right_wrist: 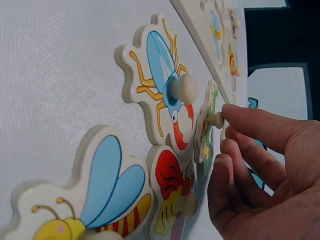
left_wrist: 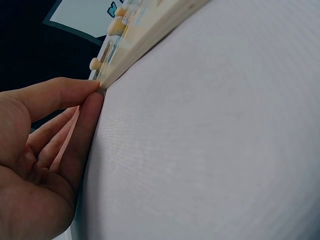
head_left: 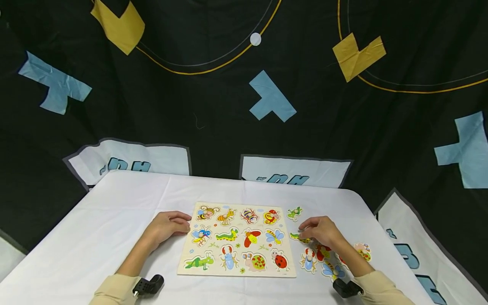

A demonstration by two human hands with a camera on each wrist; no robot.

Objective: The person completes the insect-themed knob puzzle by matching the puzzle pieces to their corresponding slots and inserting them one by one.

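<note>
Board (head_left: 248, 250) on table (head_left: 95, 228), loose pieces (head_left: 308, 259) to its right, curtain (head_left: 213, 123) behind

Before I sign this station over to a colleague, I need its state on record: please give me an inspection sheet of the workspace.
Surface: table covered in white cloth, faint creases.
Job's things: pale wooden insect-puzzle board with round wooden knobs rising from it; loose pieces at its right, including a blue stag-beetle piece with red pincers and a green caterpillar piece.
Clutter: nothing seen.
Left hand: fingers touch the board's left edge.
Right hand: fingers at the caterpillar piece's knob; whether they grip it is unclear.
Worn gear: black device on each wrist.
Cables: nothing seen.
Surroundings: black cloth backdrop with blue and yellow patches.
</note>
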